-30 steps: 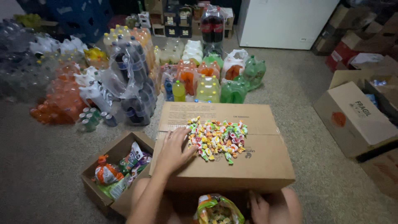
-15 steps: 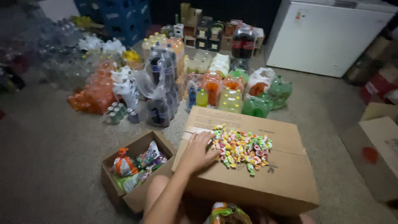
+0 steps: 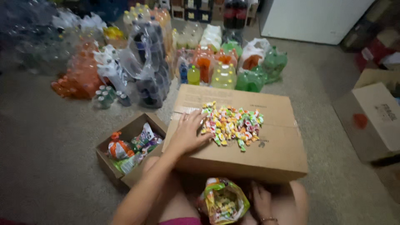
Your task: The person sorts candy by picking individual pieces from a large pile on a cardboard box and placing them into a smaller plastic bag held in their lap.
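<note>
A heap of small wrapped candies (image 3: 232, 123) in many colours lies on top of a closed brown cardboard box (image 3: 275, 150) in front of me. My left hand (image 3: 188, 133) rests flat on the box top, its fingers spread and touching the heap's left edge. Down by my lap, my right hand (image 3: 261, 201) lies beside an open candy bag (image 3: 223, 201) full of the same sweets, fingers apart, holding nothing.
A small open carton (image 3: 107, 144) with candy bags stands at my left. Shrink-wrapped packs of drink bottles (image 3: 146, 62) crowd the floor behind the box. A white freezer (image 3: 308, 18) stands at the back right, with more cardboard boxes (image 3: 377, 118) on the right.
The camera has swung and tilted; my left hand stays on the box by the candies. My right hand is back in view below, next to the bag.
</note>
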